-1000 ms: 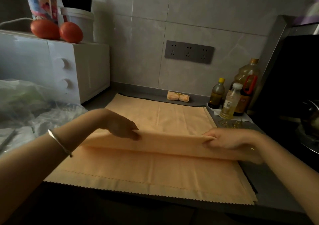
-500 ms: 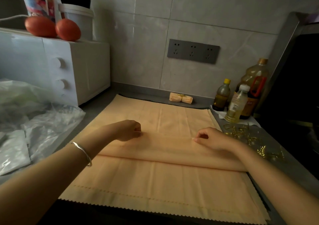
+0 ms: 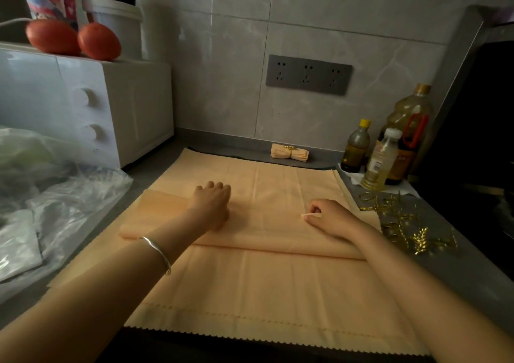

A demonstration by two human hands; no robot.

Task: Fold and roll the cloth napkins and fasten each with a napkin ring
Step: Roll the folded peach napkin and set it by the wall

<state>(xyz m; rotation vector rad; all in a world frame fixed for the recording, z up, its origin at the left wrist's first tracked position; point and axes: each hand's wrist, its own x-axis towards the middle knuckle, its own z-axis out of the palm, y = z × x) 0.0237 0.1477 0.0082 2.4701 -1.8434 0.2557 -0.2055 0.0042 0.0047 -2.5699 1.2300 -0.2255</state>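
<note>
**A:** What's at the far left?

**B:** Crumpled clear plastic bags (image 3: 64, 195). Behind them is a white boxy countertop oven (image 3: 116, 106) with two red tomatoes (image 3: 75, 39) on top. None of it touches the job.

**A:** And the cloth?

**B:** The peach cloth napkin (image 3: 250, 293) lies spread flat on the grey bench (image 3: 459, 265), with a folded band across its middle. The band's long axis runs left to right, across both forearms.

**A:** The left hand?

**B:** The left hand (image 3: 212, 205) rests on the band, left of centre. Its fingers (image 3: 219, 187) are curled at the far edge, and I cannot tell whether they hold cloth or only press.

**A:** Further right?

**B:** Back by the wall there's a small finished peach roll in a gold ring (image 3: 289, 153). Then comes the right hand (image 3: 331, 218), toward the band's right end. Its thumb and curled forefinger seem to pinch the far edge.

**A:** So the next move?

**B:** My guess is another turn away from the body. Flat cloth lies just beyond both hands' fingers, and the hands share the band fairly evenly. The left end, past the left hand, has nothing on it and may lag.

**A:** The rings?

**B:** Loose gold leaf-shaped napkin rings (image 3: 400, 223) lie just right of the napkin, nearest the right hand. Three oil bottles (image 3: 403, 145) stand behind them.
</note>
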